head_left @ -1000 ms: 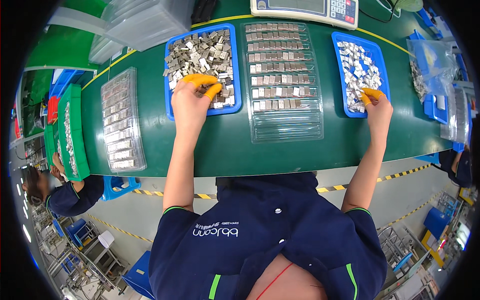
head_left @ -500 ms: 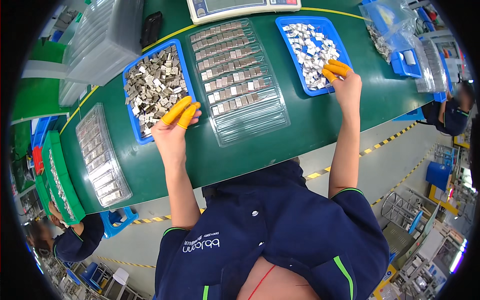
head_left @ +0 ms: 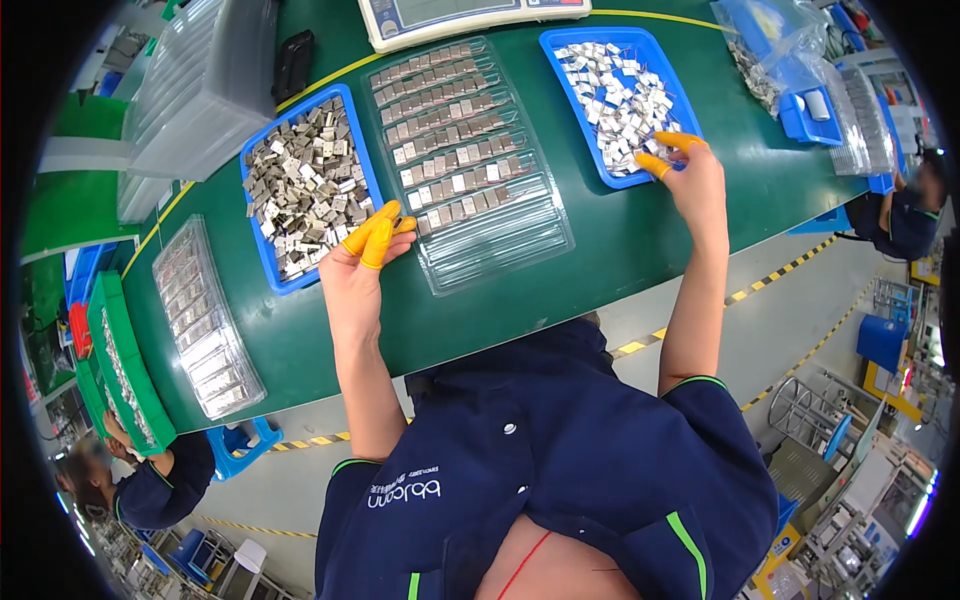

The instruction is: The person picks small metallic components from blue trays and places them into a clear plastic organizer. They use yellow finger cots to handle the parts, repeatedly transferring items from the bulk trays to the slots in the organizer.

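Observation:
My left hand [head_left: 358,268], with yellow finger cots, is between the left blue tray [head_left: 378,182] and the clear plastic tray [head_left: 500,255]. Its fingertips are pinched together; what sits in them is too small to make out. Small silvery metal casings [head_left: 310,190] fill the left blue tray. Over the near right corner of the right blue tray [head_left: 690,108] my right hand [head_left: 695,180] reaches down, its yellow-capped thumb and finger apart among small white pieces [head_left: 625,100]. Rows of metal pieces with thin wires [head_left: 450,130] lie in the clear tray, whose near slots hold none.
A scale [head_left: 470,15] stands at the far edge. Stacked clear trays [head_left: 205,90] rise at the far left, near a filled clear tray [head_left: 208,320] and green bins [head_left: 135,370]. Plastic bags [head_left: 765,45] and a small blue box [head_left: 812,118] lie right. Other people sit at both sides.
My left hand has moved from the metal casings rightward to the clear tray's edge, fingertips drawn together. My right hand stays at the white pieces, its thumb and finger spread wider.

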`<state>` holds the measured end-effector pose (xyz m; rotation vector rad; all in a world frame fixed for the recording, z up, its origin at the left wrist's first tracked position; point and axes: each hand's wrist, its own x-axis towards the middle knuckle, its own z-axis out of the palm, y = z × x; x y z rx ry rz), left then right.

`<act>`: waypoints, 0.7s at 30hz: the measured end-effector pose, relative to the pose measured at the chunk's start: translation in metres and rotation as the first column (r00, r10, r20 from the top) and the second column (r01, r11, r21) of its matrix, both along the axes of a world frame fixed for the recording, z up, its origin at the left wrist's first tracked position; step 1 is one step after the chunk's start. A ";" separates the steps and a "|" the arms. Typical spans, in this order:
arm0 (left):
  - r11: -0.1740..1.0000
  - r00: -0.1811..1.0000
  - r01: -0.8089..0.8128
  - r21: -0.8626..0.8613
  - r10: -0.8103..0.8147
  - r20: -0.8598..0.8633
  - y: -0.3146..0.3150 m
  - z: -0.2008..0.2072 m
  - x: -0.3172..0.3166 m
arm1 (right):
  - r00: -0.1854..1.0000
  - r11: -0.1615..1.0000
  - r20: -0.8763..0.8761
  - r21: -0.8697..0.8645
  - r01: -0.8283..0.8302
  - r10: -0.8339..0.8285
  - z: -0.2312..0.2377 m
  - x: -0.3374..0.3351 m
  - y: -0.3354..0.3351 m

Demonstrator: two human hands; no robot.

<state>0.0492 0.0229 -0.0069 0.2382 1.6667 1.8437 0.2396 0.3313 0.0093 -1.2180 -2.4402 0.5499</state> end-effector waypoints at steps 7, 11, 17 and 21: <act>0.999 0.999 0.030 0.031 -0.030 -0.016 0.014 0.006 0.004 | 0.996 1.000 -0.093 0.023 0.016 -0.014 -0.018 -0.012 0.009; 0.999 0.999 0.020 0.040 -0.021 0.024 0.012 0.004 0.005 | 0.984 0.996 -0.163 0.042 0.077 -0.069 -0.010 -0.008 0.011; 0.999 0.997 0.043 0.026 -0.041 -0.071 0.017 -0.003 0.007 | 0.987 0.979 -0.111 -0.158 -0.131 0.114 -0.013 -0.008 0.003; 0.998 0.996 -0.039 0.055 0.043 -0.073 0.020 -0.003 0.011 | 0.993 0.987 -0.033 -0.113 -0.116 0.113 -0.010 -0.011 0.001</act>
